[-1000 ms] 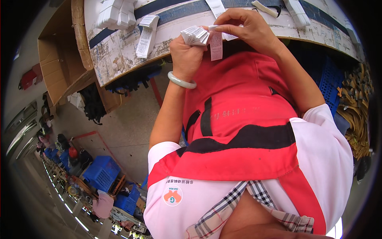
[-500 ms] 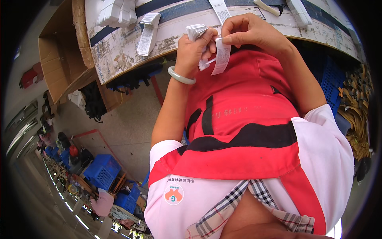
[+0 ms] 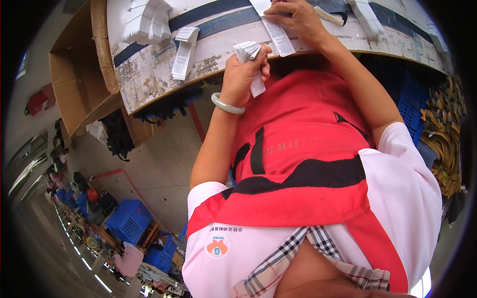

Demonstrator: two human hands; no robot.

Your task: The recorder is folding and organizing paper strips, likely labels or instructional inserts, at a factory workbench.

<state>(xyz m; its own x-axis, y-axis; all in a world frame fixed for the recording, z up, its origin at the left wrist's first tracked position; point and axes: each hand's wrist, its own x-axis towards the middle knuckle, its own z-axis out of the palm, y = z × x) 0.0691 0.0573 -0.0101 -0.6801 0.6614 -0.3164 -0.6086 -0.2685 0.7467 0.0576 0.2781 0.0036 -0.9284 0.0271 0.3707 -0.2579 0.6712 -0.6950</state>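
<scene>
My left hand (image 3: 241, 72), a pale bangle at its wrist, is closed round a fanned bundle of folded white printed labels (image 3: 247, 51). One label end hangs below the fist. Over the table edge, my right hand (image 3: 302, 24) has its thumb and fingers bent together on a long white label strip (image 3: 280, 40), which lies on the table with its near end at the edge. Left of the bundle, a folded stack of white labels (image 3: 184, 57) lies on the worn tabletop (image 3: 208, 54).
Thick white label stacks (image 3: 148, 22) sit at the table's far left, another label stack (image 3: 365, 17) at the right. Near the latter lies a cream-handled tool (image 3: 329, 16). An open cardboard box (image 3: 79, 69) stands left of the table. A blue crate (image 3: 411, 102) is under the right side.
My right hand has moved up and away from my left, onto the table. The label it pinched beside the bundle is gone from there; more of the strip on the table shows.
</scene>
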